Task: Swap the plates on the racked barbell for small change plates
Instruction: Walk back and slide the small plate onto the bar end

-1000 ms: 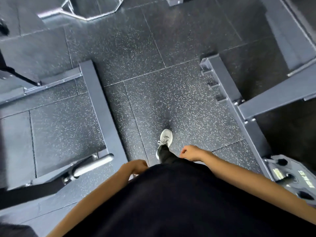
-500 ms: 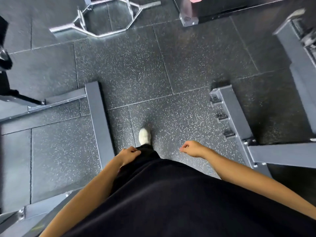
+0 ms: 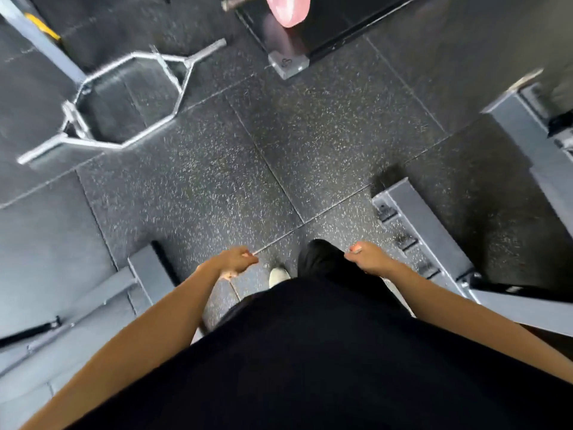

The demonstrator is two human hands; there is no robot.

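Head view. Speckled black rubber floor tiles (image 3: 325, 144). Grey steel rack base (image 3: 424, 225) at right, another rack foot (image 3: 145, 274) at left. Chrome hex bar (image 3: 124, 100) flat on floor, upper left. Pink plate (image 3: 288, 9) on a bar end at top edge, well apart from both hands. Left hand (image 3: 235, 262) and right hand (image 3: 369, 259): fingers loosely curled, holding nothing. White shoe (image 3: 278, 276) between.

Gym: speckled rubber floor tiles (image 3: 217, 193), chrome hex bar (image 3: 124, 100), grey rack frames (image 3: 424, 225), probably a pink plate (image 3: 288, 10).
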